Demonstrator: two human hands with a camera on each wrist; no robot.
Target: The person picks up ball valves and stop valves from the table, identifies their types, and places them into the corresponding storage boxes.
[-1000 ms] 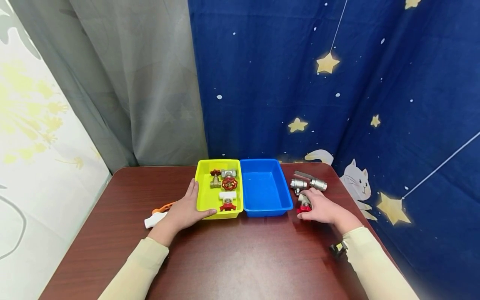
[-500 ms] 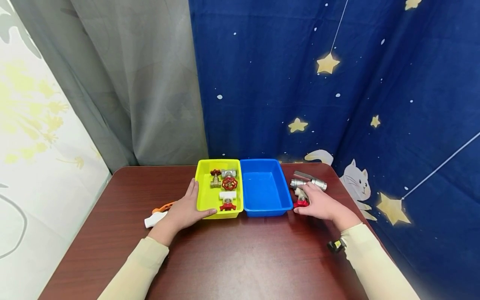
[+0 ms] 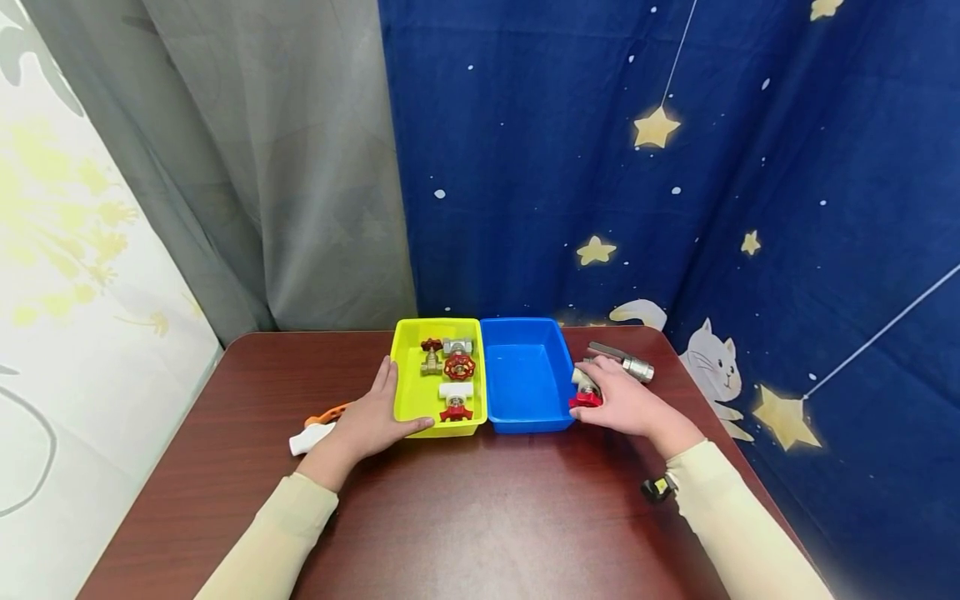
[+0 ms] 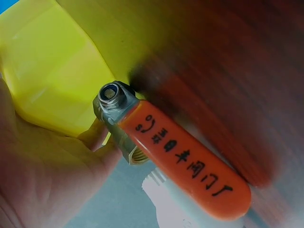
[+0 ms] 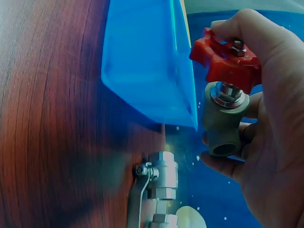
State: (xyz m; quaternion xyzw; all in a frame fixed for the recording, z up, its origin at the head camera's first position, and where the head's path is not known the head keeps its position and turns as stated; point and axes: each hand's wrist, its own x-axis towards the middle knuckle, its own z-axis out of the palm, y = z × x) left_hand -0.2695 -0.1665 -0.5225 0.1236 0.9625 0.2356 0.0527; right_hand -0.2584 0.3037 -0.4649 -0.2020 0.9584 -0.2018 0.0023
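Note:
My right hand (image 3: 624, 402) grips a stop valve (image 5: 222, 114) with a red handwheel and a grey-beige body. In the head view the valve is at the right wall of the blue bin (image 3: 528, 379); the right wrist view shows it held up off the table. My left hand (image 3: 369, 423) rests against the left side of the yellow bin (image 3: 407, 400), fingers straight and thumb along the front rim. Inside that bin lie a small brass valve (image 3: 431, 364), a metal valve with a red handwheel (image 3: 459, 367) and a white valve (image 3: 455, 391) with a red handle.
Steel lever ball valves (image 3: 637, 369) lie right of the blue bin, partly behind my right hand. Beside my left wrist are an orange-handled ball valve (image 4: 185, 166) and a white plastic piece (image 3: 307, 439). Curtains hang behind the table (image 3: 480, 517).
My right hand has lifted the red-handled valve from beside the steel valves and moved it left, up to the blue bin's right side. My left hand has stayed in place.

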